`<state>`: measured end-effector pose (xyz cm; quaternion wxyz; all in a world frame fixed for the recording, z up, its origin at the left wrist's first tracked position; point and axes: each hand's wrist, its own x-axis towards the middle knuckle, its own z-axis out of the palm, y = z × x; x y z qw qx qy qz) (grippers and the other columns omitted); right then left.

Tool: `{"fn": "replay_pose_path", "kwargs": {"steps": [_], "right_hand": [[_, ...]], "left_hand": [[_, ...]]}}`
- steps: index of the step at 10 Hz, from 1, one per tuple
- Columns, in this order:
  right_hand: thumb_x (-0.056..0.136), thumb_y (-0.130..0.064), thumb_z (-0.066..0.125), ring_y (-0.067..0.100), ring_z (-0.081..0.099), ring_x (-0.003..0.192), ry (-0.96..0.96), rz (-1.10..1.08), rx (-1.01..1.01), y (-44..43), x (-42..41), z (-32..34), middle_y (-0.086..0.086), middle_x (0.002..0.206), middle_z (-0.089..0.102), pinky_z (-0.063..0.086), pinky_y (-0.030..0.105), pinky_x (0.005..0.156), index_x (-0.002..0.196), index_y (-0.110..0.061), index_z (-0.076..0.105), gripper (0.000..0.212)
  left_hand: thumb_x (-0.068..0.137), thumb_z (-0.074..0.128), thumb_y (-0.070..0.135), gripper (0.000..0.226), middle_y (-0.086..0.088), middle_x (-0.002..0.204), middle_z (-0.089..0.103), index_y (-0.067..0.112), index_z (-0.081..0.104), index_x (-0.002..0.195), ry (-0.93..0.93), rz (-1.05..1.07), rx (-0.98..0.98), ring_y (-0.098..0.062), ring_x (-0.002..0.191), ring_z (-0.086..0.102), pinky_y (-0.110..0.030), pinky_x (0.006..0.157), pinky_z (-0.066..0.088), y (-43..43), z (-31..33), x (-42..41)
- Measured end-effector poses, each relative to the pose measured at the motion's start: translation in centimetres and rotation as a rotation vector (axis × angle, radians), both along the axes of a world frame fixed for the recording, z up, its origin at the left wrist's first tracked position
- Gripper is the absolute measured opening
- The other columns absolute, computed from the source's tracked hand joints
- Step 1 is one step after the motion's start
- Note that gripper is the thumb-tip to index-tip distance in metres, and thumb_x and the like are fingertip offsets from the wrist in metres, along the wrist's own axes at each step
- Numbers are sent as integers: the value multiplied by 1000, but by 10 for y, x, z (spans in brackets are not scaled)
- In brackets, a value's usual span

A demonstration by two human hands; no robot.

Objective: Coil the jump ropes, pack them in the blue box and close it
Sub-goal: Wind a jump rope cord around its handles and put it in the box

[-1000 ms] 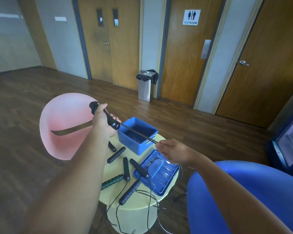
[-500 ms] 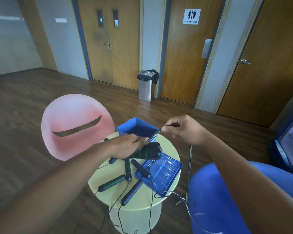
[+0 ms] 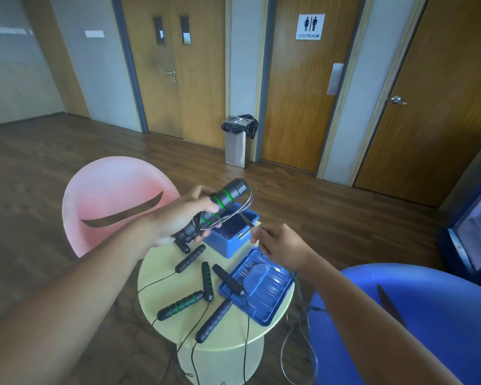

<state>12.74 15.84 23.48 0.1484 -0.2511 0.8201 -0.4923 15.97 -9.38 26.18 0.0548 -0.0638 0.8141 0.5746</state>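
RESTROOM sign (image 3: 310, 26), left hand (image 3: 178, 220) gripping rope handles (image 3: 228, 194)

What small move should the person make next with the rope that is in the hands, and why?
Probably one more wrap: the right hand, which pinches the cord, should carry it around the handles that the left hand grips. Only a few loops lie there, and much cord hangs beside the table.

Looks like matt ribbed foam on the green-banded handle (image 3: 225, 197), slick cord (image 3: 240, 211), smooth glossy plastic for blue box (image 3: 225, 245) and lid (image 3: 271, 291), lightly polished wood floor (image 3: 67, 162).
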Motion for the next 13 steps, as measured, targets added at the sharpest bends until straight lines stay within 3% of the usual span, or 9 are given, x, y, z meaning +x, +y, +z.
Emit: {"fn": "replay_pose_path", "kwargs": {"steps": [1, 3, 5, 6, 7, 8, 9, 11, 13], "right_hand": [[103, -27, 48, 11, 41, 42, 18, 27, 89, -6, 2, 5, -4, 54, 50, 38, 25, 49, 81, -16, 61, 27], [100, -27, 51, 12, 51, 43, 129, 89, 281, -5, 6, 15, -3, 59, 58, 45, 23, 51, 84, -17, 58, 20], [100, -30, 55, 3, 43, 49, 314, 71, 264, 3, 3, 35, -5, 63, 55, 34, 16, 48, 88, -13, 67, 24], [100, -30, 56, 3, 43, 50, 334, 51, 174, 6, 2, 39, -7, 61, 56, 34, 15, 47, 88, -14, 70, 25], [100, -27, 58, -4, 51, 55, 352, 4, 101, 8, 1, 43, -23, 55, 58, 35, 11, 54, 88, -13, 72, 24], [97, -32, 63, -4, 53, 59, 323, -29, 7, 10, -3, 42, -21, 58, 60, 37, 15, 60, 78, -21, 72, 23], [90, -40, 71, 5, 38, 54, 247, -63, -87, 14, -6, 45, -13, 54, 47, 31, 23, 55, 69, -22, 70, 27], [80, -55, 76, 20, 35, 62, -61, -86, -334, 22, -9, 45, 9, 64, 44, 29, 33, 59, 65, 2, 56, 62], [103, -45, 45, 9, 21, 43, -246, -100, -458, 10, 2, 35, -5, 54, 32, 17, 23, 45, 71, -14, 53, 45]], "left_hand": [[93, 64, 35, 40, -10, 101, 64, 24, 45, 127, 51, 28, -120, -25, 73, 61, -36, 62, 50, 15, 24, 11], [90, 55, 54, 50, -1, 98, 63, 33, 33, 131, 264, 195, -941, -32, 84, 63, -37, 69, 49, 23, 10, 5], [96, 42, 60, 59, -3, 127, 63, 33, 35, 148, 202, -21, -1259, -33, 106, 63, -38, 81, 53, 25, -12, 13], [91, 47, 62, 60, 6, 132, 59, 39, 37, 146, 161, -201, -1206, -26, 117, 58, -35, 79, 46, 39, -4, 23], [81, 61, 59, 59, 12, 98, 57, 36, 39, 131, 147, -358, -1147, -19, 90, 58, -35, 68, 45, 54, 8, 36], [78, 68, 46, 67, 6, 84, 55, 34, 30, 131, 76, -410, -1063, -20, 69, 60, -41, 59, 51, 61, 18, 43], [79, 68, 33, 51, 9, 86, 59, 38, 41, 122, 89, -439, -849, -4, 67, 58, -33, 61, 50, 59, 25, 46], [80, 73, 28, 30, 3, 84, 65, 32, 65, 108, 272, -357, -428, -5, 74, 56, -23, 68, 45, 48, 49, 55], [77, 76, 24, 36, 20, 86, 69, 31, 65, 110, 425, -75, -112, 4, 76, 61, -17, 71, 45, 44, 69, 45]]}}
